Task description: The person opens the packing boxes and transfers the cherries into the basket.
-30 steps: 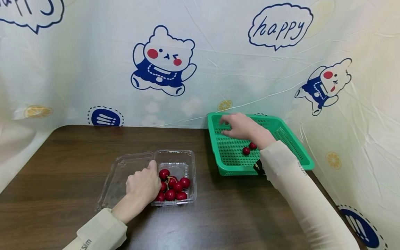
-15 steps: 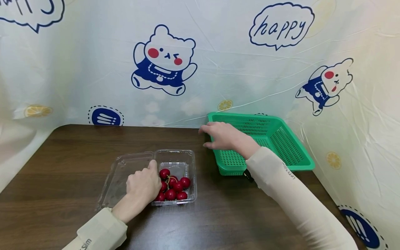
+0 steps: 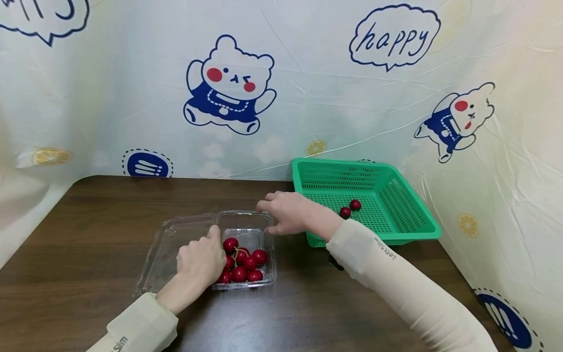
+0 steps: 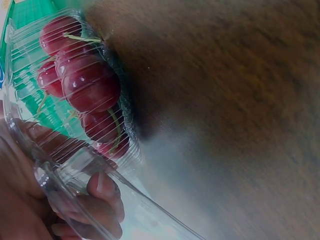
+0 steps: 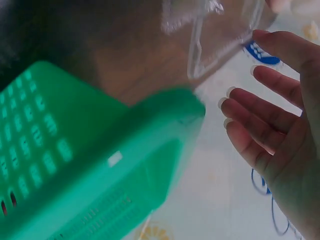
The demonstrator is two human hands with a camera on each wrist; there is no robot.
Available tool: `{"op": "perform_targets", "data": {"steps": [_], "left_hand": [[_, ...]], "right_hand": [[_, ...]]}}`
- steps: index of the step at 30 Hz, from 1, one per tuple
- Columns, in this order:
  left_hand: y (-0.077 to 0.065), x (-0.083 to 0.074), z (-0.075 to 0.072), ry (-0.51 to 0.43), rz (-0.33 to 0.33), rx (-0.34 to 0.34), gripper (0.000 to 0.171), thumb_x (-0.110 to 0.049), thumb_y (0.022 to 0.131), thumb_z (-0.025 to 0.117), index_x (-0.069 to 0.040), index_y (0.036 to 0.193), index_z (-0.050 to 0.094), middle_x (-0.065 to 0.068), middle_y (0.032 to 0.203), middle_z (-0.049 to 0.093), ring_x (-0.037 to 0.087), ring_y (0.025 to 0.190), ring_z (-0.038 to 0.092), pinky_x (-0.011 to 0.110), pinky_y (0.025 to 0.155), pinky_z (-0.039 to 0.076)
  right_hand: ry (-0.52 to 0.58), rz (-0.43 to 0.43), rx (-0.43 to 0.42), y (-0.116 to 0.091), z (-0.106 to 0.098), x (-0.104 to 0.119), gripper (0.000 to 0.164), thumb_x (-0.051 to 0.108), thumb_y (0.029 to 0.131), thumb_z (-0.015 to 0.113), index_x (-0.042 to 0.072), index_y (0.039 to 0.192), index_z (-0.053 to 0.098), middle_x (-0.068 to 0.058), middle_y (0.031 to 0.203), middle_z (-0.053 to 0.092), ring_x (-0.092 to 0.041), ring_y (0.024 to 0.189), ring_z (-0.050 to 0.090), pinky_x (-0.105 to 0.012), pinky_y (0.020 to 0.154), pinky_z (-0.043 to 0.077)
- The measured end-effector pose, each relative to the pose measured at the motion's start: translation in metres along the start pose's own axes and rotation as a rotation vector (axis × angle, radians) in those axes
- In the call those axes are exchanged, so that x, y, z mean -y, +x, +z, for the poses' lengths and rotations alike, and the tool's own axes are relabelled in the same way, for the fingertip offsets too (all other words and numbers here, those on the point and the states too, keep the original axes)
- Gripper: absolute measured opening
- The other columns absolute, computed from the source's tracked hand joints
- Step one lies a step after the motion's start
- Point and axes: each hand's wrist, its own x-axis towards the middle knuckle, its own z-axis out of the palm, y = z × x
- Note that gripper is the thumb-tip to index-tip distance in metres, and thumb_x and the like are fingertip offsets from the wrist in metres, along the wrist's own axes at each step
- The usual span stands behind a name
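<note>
A clear plastic clamshell box (image 3: 269, 244) lies with its lid (image 3: 160, 259) folded out to the left. Several red cherries (image 3: 239, 274) with green stems fill its near part; the left wrist view shows these cherries (image 4: 92, 82) through the ribbed wall. My left hand (image 3: 200, 261) grips the box along the hinge side, fingers curled beneath the plastic (image 4: 107, 192). Over the box's right rim hovers my right hand (image 3: 288, 212), fingers spread and loosely bent; in the right wrist view nothing is between its fingers (image 5: 265, 112).
A green perforated basket (image 3: 402, 208) stands at the back right, under part of my right forearm. Two cherries (image 3: 350, 209) lie inside it. The brown tabletop (image 3: 110, 230) meets a printed curtain (image 3: 308, 98) behind and at the right.
My right hand has moved left and nearer, from above the green basket to the clamshell's right rim. The left hand and the box have stayed put.
</note>
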Motion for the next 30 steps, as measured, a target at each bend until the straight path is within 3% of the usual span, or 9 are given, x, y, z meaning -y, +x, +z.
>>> {"op": "perform_targets", "data": {"steps": [9, 21, 30], "left_hand": [[0.002, 0.0, 0.0, -0.002, -0.007, 0.023, 0.02, -0.019, 0.092, 0.052, -0.002, 0.095, 0.043, 0.025, 0.078, 0.067, 0.04, 0.063, 0.064, 0.051, 0.053, 0.047], [0.002, 0.0, 0.0, 0.001, -0.01, 0.034, 0.02, -0.02, 0.092, 0.052, -0.002, 0.096, 0.043, 0.022, 0.073, 0.065, 0.037, 0.059, 0.062, 0.049, 0.051, 0.046], [0.001, 0.001, 0.0, -0.001, -0.006, 0.013, 0.02, -0.019, 0.092, 0.052, -0.002, 0.094, 0.043, 0.023, 0.075, 0.066, 0.039, 0.061, 0.064, 0.05, 0.051, 0.046]], "right_hand": [[-0.179, -0.083, 0.115, 0.007, 0.017, 0.024, 0.052, 0.047, 0.086, 0.068, 0.024, 0.132, 0.058, 0.0, 0.128, 0.063, -0.017, 0.118, 0.06, -0.036, 0.101, 0.047], [-0.294, -0.127, 0.148, 0.012, 0.036, 0.039, 0.043, 0.045, 0.083, 0.071, 0.03, 0.123, 0.062, 0.006, 0.12, 0.067, -0.014, 0.114, 0.061, -0.035, 0.103, 0.041], [-0.312, -0.14, 0.148, 0.015, 0.044, 0.045, 0.041, 0.045, 0.083, 0.072, 0.031, 0.121, 0.063, 0.006, 0.115, 0.068, -0.013, 0.11, 0.062, -0.032, 0.097, 0.042]]}}
